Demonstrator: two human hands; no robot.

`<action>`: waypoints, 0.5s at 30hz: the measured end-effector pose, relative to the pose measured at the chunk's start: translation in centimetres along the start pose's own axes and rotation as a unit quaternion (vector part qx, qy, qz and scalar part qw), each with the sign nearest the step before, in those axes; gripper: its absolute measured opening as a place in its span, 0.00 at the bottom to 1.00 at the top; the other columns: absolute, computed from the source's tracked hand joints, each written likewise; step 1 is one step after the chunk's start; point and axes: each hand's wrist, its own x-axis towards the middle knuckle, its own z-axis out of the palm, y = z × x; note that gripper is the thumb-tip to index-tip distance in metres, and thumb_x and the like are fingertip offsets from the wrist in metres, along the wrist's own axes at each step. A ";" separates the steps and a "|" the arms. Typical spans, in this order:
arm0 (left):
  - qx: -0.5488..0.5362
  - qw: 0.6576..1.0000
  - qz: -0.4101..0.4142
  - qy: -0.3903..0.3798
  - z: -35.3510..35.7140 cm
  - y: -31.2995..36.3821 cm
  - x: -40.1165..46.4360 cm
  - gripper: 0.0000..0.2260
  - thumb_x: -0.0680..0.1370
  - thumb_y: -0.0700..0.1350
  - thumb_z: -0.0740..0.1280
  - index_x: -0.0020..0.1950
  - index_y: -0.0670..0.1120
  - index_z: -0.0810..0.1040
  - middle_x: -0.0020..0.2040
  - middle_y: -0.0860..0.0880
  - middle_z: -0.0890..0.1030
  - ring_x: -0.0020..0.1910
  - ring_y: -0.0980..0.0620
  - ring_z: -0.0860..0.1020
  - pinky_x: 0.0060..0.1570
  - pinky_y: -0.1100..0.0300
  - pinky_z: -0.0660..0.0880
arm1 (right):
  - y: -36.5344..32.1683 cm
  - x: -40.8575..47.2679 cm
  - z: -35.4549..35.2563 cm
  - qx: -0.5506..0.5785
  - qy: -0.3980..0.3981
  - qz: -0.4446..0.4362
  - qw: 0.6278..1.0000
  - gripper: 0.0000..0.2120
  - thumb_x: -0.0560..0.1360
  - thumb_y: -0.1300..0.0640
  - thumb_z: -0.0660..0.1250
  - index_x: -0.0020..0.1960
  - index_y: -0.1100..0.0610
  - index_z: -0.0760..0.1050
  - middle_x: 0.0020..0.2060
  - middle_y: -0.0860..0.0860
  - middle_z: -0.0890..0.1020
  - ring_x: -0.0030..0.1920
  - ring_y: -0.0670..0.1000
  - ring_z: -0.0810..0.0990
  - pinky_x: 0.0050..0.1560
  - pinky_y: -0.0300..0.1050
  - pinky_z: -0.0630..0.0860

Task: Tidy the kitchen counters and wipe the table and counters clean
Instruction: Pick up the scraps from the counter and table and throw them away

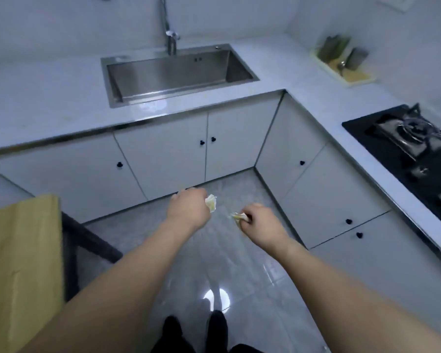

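Yellow-stained crumpled tissue wads clenched in both hands.

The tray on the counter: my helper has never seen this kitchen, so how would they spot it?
Start at the steel sink and follow the counter right into the far corner by the wall. The tray sits there, pale-rimmed with a yellowish base, holding grey upright containers. Nothing else stands loose on that counter.

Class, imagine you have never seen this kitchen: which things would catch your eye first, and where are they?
Two bare forearms stretch out over the floor, the left hand and right hand each closed on a crumpled tissue wad. Behind them a steel sink is set into the pale counter, and a black gas hob sits at the right.
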 end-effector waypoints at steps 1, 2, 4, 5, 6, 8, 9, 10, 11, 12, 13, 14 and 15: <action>-0.003 1.000 0.020 -0.007 -0.3 2.1 1.2 0.12 0.72 0.40 0.61 0.54 0.47 0.77 0.53 0.45 0.80 0.55 0.42 0.76 0.45 0.58 0.65 | 1.5 -0.3 -1.6 0.007 0.029 0.018 0.999 0.05 0.74 0.61 0.63 0.42 0.61 0.75 0.43 0.54 0.77 0.48 0.56 0.75 0.41 0.41 0.63; -0.007 1.000 0.026 -0.008 -0.5 3.1 1.9 0.11 0.73 0.40 0.61 0.53 0.48 0.76 0.53 0.45 0.80 0.54 0.41 0.76 0.44 0.58 0.65 | 2.1 -0.5 -2.4 0.009 0.042 0.031 0.999 0.05 0.75 0.60 0.63 0.41 0.60 0.74 0.42 0.53 0.75 0.48 0.55 0.75 0.40 0.40 0.61; -0.010 0.998 0.055 -0.014 -0.9 6.2 3.8 0.10 0.73 0.40 0.61 0.52 0.49 0.76 0.52 0.45 0.80 0.53 0.41 0.76 0.44 0.58 0.65 | 4.4 -1.2 -4.5 0.020 0.085 0.070 0.994 0.07 0.75 0.60 0.63 0.42 0.62 0.75 0.41 0.54 0.73 0.47 0.57 0.75 0.40 0.43 0.63; -0.011 0.997 0.072 -0.019 -1.0 7.7 4.7 0.10 0.73 0.40 0.61 0.52 0.49 0.76 0.52 0.45 0.80 0.52 0.41 0.77 0.43 0.58 0.66 | 5.7 -1.4 -5.4 0.025 0.104 0.094 0.990 0.07 0.75 0.59 0.63 0.44 0.63 0.76 0.42 0.54 0.74 0.48 0.57 0.75 0.42 0.45 0.66; -0.006 0.995 0.093 -0.023 -1.1 9.2 5.8 0.09 0.73 0.40 0.61 0.51 0.48 0.76 0.51 0.45 0.80 0.51 0.41 0.77 0.42 0.58 0.66 | 6.7 -1.7 -6.2 0.036 0.120 0.117 0.985 0.07 0.75 0.59 0.62 0.45 0.62 0.77 0.44 0.55 0.76 0.48 0.57 0.76 0.43 0.46 0.68; 0.007 0.990 0.135 -0.028 -1.2 11.8 7.5 0.08 0.73 0.40 0.62 0.51 0.47 0.76 0.51 0.45 0.80 0.51 0.41 0.77 0.41 0.58 0.68 | 8.6 -2.2 -7.6 0.058 0.144 0.158 0.975 0.08 0.75 0.59 0.62 0.48 0.61 0.78 0.47 0.55 0.77 0.49 0.57 0.76 0.39 0.44 0.64; 0.012 0.988 0.150 -0.031 -1.3 13.0 8.2 0.09 0.73 0.40 0.62 0.51 0.47 0.76 0.51 0.45 0.80 0.51 0.41 0.77 0.41 0.58 0.68 | 9.3 -2.5 -8.0 0.061 0.152 0.172 0.971 0.07 0.75 0.60 0.62 0.48 0.61 0.78 0.48 0.55 0.76 0.49 0.57 0.76 0.38 0.44 0.61; 0.022 0.985 0.168 -0.034 -1.3 14.4 9.0 0.09 0.73 0.41 0.62 0.52 0.47 0.76 0.51 0.45 0.80 0.52 0.41 0.78 0.41 0.58 0.69 | 10.1 -2.7 -8.6 0.065 0.162 0.186 0.967 0.07 0.75 0.60 0.61 0.48 0.60 0.78 0.48 0.55 0.76 0.49 0.56 0.76 0.37 0.44 0.60; 0.029 0.981 0.187 -0.036 -1.3 15.7 9.6 0.09 0.74 0.41 0.62 0.52 0.47 0.76 0.51 0.45 0.80 0.52 0.41 0.78 0.41 0.58 0.68 | 10.7 -2.8 -9.1 0.068 0.174 0.198 0.962 0.07 0.75 0.61 0.61 0.47 0.60 0.78 0.48 0.55 0.76 0.49 0.56 0.76 0.37 0.44 0.61; 0.040 0.977 0.207 -0.040 -1.3 17.1 10.3 0.08 0.74 0.41 0.62 0.51 0.47 0.76 0.51 0.45 0.80 0.52 0.41 0.77 0.41 0.59 0.68 | 11.3 -3.0 -9.5 0.073 0.187 0.212 0.956 0.07 0.75 0.61 0.62 0.47 0.60 0.78 0.48 0.55 0.76 0.48 0.57 0.76 0.38 0.44 0.63; 0.043 0.973 0.222 -0.046 -1.2 18.3 10.7 0.07 0.74 0.42 0.62 0.50 0.46 0.75 0.50 0.46 0.80 0.51 0.41 0.77 0.41 0.59 0.68 | 11.9 -3.2 -9.9 0.077 0.197 0.223 0.952 0.06 0.75 0.61 0.62 0.46 0.60 0.77 0.47 0.55 0.76 0.47 0.57 0.76 0.39 0.44 0.64; 0.048 0.969 0.239 -0.051 -1.1 19.5 11.1 0.07 0.74 0.42 0.61 0.50 0.46 0.76 0.49 0.46 0.80 0.50 0.41 0.77 0.40 0.59 0.69 | 12.5 -3.4 -10.3 0.080 0.200 0.234 0.948 0.05 0.75 0.60 0.62 0.44 0.59 0.76 0.45 0.54 0.75 0.46 0.56 0.75 0.38 0.45 0.64; 0.046 0.964 0.254 -0.058 -0.9 20.7 11.5 0.07 0.74 0.42 0.61 0.49 0.45 0.76 0.48 0.46 0.80 0.48 0.42 0.77 0.40 0.58 0.69 | 13.0 -3.6 -10.6 0.076 0.204 0.240 0.946 0.04 0.75 0.60 0.62 0.42 0.58 0.74 0.42 0.52 0.73 0.44 0.56 0.74 0.37 0.45 0.63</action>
